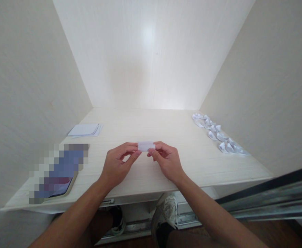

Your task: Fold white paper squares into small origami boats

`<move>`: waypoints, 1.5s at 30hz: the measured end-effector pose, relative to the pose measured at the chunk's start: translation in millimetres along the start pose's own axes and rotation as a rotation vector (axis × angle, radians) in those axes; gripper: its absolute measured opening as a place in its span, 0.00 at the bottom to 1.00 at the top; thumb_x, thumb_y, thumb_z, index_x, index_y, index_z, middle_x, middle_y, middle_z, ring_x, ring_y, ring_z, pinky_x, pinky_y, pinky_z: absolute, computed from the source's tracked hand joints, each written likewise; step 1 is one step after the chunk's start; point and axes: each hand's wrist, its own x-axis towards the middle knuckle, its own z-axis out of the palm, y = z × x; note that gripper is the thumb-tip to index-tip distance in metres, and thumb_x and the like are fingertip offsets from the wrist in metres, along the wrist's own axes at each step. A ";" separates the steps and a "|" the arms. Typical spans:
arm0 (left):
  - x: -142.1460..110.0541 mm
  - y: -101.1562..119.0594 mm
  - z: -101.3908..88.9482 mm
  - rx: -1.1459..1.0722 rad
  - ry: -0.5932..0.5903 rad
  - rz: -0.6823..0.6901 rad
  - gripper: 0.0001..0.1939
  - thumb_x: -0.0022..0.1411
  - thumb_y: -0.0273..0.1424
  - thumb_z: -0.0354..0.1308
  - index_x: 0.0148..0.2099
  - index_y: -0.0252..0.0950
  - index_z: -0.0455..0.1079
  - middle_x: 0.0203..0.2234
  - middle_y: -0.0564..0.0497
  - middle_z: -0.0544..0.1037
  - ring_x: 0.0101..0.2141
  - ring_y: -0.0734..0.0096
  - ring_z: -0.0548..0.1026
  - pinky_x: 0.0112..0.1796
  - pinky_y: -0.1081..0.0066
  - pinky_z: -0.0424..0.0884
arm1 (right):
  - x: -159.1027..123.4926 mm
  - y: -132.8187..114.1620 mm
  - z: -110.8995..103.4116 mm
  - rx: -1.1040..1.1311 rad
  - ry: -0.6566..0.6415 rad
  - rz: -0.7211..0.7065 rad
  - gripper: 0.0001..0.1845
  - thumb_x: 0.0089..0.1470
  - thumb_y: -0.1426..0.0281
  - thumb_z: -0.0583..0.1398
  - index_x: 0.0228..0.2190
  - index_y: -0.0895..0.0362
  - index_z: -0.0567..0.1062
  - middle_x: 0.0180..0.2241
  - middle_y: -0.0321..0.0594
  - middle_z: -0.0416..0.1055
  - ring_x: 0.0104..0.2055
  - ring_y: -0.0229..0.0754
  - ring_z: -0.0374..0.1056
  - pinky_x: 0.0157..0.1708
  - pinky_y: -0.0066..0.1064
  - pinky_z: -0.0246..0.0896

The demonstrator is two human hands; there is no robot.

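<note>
A small folded piece of white paper (146, 146) is held level between my two hands, above the middle of the pale shelf (140, 125). My left hand (118, 163) pinches its left end, with the thumb in front and the fingers behind. The right end is gripped by my right hand (168, 160) in the same way. A crease line runs along the paper's length. Toward the back left lies a stack of white paper sheets (84, 130). Along the right wall sit several small folded paper pieces (215, 132) in a loose row.
On the left of the shelf lies a phone-like device (69, 186), largely blurred by pixelation. Walls enclose the shelf at the left, back and right. A dark-edged metal rail (269, 196) crosses the lower right. Below the front edge are my legs and shoes (166, 210).
</note>
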 end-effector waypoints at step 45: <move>6.1 12.1 6.8 -0.246 0.078 -0.387 0.11 0.55 0.37 0.72 0.37 0.35 0.82 0.29 0.48 0.86 0.30 0.60 0.85 0.33 0.65 0.86 | -2.5 -1.3 3.6 -0.146 -0.006 -0.068 0.10 0.52 0.67 0.70 0.22 0.54 0.79 0.35 0.43 0.80 0.37 0.44 0.75 0.37 0.36 0.69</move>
